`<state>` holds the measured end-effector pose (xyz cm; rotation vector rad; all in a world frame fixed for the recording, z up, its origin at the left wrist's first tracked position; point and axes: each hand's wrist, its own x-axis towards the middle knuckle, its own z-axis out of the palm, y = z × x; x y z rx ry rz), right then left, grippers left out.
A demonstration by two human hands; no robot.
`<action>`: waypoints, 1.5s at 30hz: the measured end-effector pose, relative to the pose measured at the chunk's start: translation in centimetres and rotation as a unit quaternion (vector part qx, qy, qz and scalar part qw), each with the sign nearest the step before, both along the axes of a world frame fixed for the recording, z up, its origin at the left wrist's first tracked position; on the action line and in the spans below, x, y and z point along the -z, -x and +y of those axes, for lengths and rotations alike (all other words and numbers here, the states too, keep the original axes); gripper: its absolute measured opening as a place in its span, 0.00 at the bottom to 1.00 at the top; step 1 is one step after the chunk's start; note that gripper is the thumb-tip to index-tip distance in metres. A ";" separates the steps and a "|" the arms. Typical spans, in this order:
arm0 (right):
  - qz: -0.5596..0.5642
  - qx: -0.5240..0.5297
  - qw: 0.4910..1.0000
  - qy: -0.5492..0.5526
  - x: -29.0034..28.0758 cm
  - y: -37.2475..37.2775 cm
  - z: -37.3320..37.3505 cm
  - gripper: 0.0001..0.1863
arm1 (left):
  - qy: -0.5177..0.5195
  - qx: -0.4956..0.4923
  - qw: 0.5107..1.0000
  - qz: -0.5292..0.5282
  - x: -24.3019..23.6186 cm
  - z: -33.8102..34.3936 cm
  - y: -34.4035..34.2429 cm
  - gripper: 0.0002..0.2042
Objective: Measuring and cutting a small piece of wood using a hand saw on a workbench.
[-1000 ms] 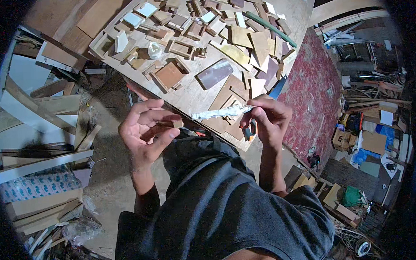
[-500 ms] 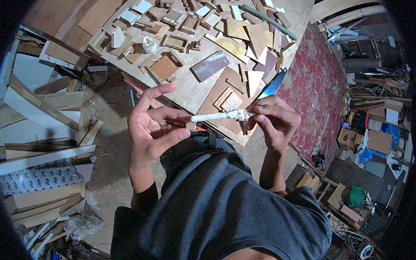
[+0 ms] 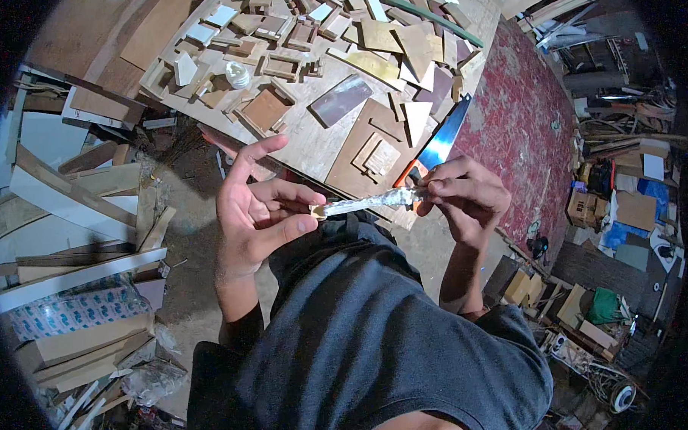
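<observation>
Between the thumb and fingers of my left hand is a small pale wooden block; the index finger sticks up apart. A thin, crumpled white-and-silver tube-like thing stretches across from that block to my right hand, whose fingertips pinch its right end. Its left end meets the block or lies right at it; I cannot tell whether they are joined. Beyond my hands, a handsaw with an orange handle lies at the table's near right edge. A small stacked wooden piece rests on a brown board.
Many small wooden pieces and open wooden boxes cover the worktable, with a clear round container among them. Planks and white boards are piled at left. Scrap wood and a cardboard box crowd the right side.
The view has shifted slightly, showing more of the saw and its orange handle. The crumpled tube-like thing has turned a little, and both hands keep their grip.
</observation>
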<state>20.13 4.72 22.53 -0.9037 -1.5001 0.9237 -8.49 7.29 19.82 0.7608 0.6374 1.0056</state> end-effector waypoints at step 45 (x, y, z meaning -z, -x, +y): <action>0.078 0.031 0.989 0.120 1.8 -1.7 -0.3 0.06 | -0.082 -0.180 0.975 0.098 -0.7 -1.8 -3.8 0.50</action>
